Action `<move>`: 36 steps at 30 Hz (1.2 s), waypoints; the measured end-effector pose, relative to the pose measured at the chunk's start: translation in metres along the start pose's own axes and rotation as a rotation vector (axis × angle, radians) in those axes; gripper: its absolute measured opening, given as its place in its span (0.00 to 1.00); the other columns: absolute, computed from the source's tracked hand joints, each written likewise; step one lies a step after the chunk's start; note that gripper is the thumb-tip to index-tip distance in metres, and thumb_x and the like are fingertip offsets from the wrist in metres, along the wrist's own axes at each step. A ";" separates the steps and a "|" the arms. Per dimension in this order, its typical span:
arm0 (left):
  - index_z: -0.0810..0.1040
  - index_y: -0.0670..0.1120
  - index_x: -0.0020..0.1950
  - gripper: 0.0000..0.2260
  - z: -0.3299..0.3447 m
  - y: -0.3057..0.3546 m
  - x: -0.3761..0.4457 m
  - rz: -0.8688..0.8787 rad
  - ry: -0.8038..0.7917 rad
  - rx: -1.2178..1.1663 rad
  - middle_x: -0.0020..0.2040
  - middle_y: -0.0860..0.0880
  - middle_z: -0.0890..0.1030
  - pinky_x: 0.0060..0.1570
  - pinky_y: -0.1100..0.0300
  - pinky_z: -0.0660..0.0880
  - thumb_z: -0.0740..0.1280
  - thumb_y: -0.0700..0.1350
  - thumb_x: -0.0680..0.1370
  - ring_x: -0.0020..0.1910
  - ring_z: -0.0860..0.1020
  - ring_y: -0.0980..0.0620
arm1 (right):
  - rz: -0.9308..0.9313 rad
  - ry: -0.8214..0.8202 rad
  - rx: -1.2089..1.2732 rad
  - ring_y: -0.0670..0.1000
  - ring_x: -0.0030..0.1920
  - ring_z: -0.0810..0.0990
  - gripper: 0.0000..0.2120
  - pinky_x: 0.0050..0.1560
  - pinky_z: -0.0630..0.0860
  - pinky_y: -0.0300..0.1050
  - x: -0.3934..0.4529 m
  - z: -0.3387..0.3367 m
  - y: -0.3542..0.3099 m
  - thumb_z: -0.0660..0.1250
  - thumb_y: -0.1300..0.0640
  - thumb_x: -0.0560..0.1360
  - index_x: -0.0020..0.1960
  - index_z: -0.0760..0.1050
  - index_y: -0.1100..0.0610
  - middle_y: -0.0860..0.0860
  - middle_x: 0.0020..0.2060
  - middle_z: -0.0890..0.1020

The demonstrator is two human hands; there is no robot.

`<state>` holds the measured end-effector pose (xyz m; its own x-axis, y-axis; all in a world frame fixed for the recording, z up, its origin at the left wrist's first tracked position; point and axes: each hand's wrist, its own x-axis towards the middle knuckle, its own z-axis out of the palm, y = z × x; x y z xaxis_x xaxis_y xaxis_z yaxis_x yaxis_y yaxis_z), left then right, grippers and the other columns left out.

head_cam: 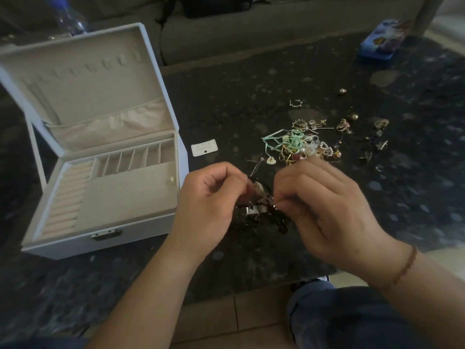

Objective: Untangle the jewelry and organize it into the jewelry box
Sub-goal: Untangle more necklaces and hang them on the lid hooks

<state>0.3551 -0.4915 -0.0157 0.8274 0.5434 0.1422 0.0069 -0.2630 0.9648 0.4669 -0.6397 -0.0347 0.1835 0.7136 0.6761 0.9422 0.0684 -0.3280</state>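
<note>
A tangled dark beaded necklace (261, 215) hangs between my two hands above the dark table. My left hand (211, 197) pinches its pale upper part. My right hand (324, 205) pinches a small metal bead on the dark strand. Behind my hands a heap of tangled jewelry (302, 144) with green ribbon, gold chains and pearls lies on the table, with loose earrings (344, 125) scattered around it. The white jewelry box (105, 230) stands open at the left, its beige tray holding one small pale piece (172, 179) at the right side.
A white earring card (204, 147) lies between the box and the heap. A blue tin (382, 40) sits at the table's far right corner. A plastic bottle (69, 18) stands behind the box lid. A grey sofa (251, 28) runs along the back. My knee (327, 311) is below the table edge.
</note>
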 end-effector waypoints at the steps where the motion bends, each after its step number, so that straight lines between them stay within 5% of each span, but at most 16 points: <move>1: 0.79 0.54 0.30 0.14 0.000 0.000 0.000 -0.005 -0.003 -0.011 0.33 0.49 0.81 0.40 0.61 0.74 0.63 0.44 0.74 0.37 0.79 0.54 | -0.020 -0.010 0.015 0.56 0.44 0.77 0.05 0.43 0.74 0.53 0.000 0.000 -0.001 0.64 0.65 0.77 0.44 0.78 0.62 0.52 0.45 0.79; 6: 0.81 0.52 0.33 0.12 -0.001 0.003 -0.003 -0.007 0.009 -0.016 0.35 0.47 0.82 0.45 0.52 0.79 0.64 0.45 0.75 0.39 0.81 0.50 | -0.055 0.003 0.035 0.55 0.43 0.77 0.08 0.43 0.74 0.50 0.000 0.002 -0.004 0.63 0.65 0.79 0.44 0.79 0.63 0.54 0.45 0.80; 13: 0.80 0.53 0.31 0.13 0.000 0.007 -0.001 0.021 0.034 -0.127 0.33 0.48 0.81 0.40 0.64 0.76 0.64 0.43 0.74 0.36 0.80 0.52 | 0.008 -0.064 0.036 0.54 0.43 0.78 0.07 0.42 0.74 0.51 -0.001 -0.002 0.001 0.68 0.56 0.77 0.44 0.82 0.58 0.50 0.43 0.81; 19: 0.77 0.54 0.29 0.14 -0.001 0.004 0.002 0.027 -0.037 -0.192 0.30 0.51 0.78 0.38 0.64 0.75 0.63 0.43 0.75 0.34 0.78 0.54 | 0.315 0.155 0.274 0.50 0.41 0.78 0.07 0.41 0.74 0.45 0.002 -0.006 -0.005 0.68 0.54 0.76 0.51 0.80 0.57 0.48 0.41 0.80; 25: 0.75 0.54 0.30 0.11 0.003 0.000 0.001 0.056 -0.138 -0.296 0.31 0.53 0.73 0.39 0.65 0.73 0.62 0.49 0.73 0.34 0.74 0.56 | 0.519 0.000 0.303 0.44 0.44 0.81 0.14 0.41 0.73 0.32 0.008 -0.001 -0.010 0.72 0.43 0.71 0.53 0.82 0.49 0.40 0.43 0.82; 31: 0.71 0.52 0.29 0.15 0.004 -0.004 0.000 -0.038 -0.155 -0.394 0.30 0.48 0.68 0.34 0.62 0.71 0.57 0.42 0.75 0.33 0.69 0.51 | 0.718 -0.016 0.527 0.42 0.36 0.82 0.02 0.36 0.76 0.33 0.008 -0.002 -0.015 0.74 0.52 0.69 0.42 0.84 0.47 0.43 0.36 0.84; 36: 0.69 0.45 0.32 0.12 0.007 -0.013 -0.004 -0.031 -0.181 -0.429 0.31 0.46 0.68 0.36 0.60 0.72 0.66 0.46 0.74 0.33 0.70 0.51 | 0.767 -0.072 0.602 0.39 0.31 0.74 0.06 0.33 0.68 0.29 0.008 0.003 -0.014 0.68 0.58 0.77 0.42 0.78 0.51 0.43 0.32 0.79</move>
<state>0.3561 -0.4956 -0.0302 0.9154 0.3877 0.1082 -0.1687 0.1254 0.9777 0.4545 -0.6323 -0.0268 0.6506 0.7524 0.1032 0.2701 -0.1022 -0.9574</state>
